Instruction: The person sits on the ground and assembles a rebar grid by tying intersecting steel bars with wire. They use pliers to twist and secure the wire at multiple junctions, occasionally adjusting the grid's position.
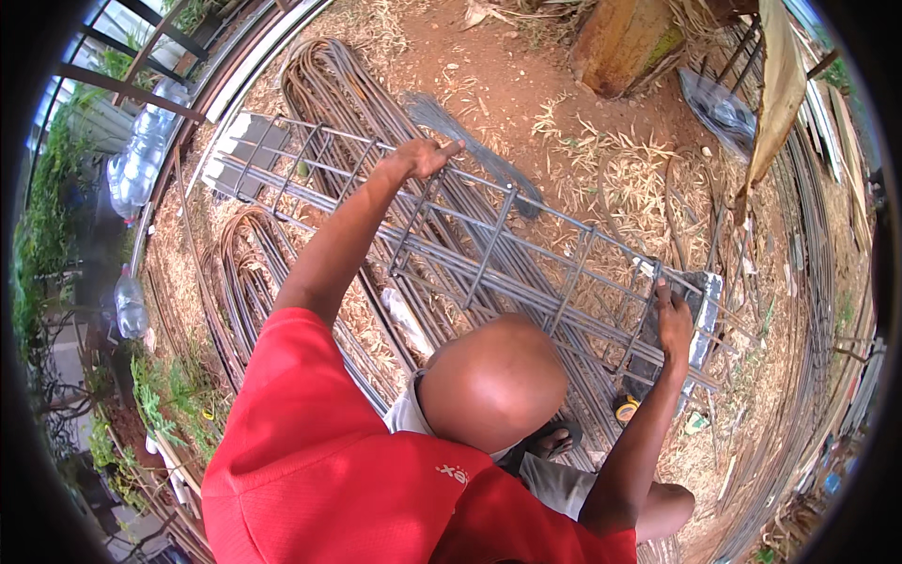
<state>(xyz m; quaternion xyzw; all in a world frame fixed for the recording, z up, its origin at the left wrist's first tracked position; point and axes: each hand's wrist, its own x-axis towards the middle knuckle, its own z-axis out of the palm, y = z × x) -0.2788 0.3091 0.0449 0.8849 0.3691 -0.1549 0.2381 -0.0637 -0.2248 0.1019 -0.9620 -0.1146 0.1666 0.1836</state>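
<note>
A long cage of steel rebar, with square stirrups set along straight bars, lies across in front of my knees. Its left end rests over a grey and white block, its right end over a dark block with a pale edge. My left hand is closed around the cage's far upper bar, left of its middle. At the right end my right hand grips the cage by the last stirrup; its fingers are partly hidden. A yellow tape measure lies on the ground below that hand.
Bundles of bent rebar run diagonally beneath the cage. A bundle of thin grey wire lies beyond it. A cut trunk stands at the back. Clear plastic bottles are at the left, long rods at the right.
</note>
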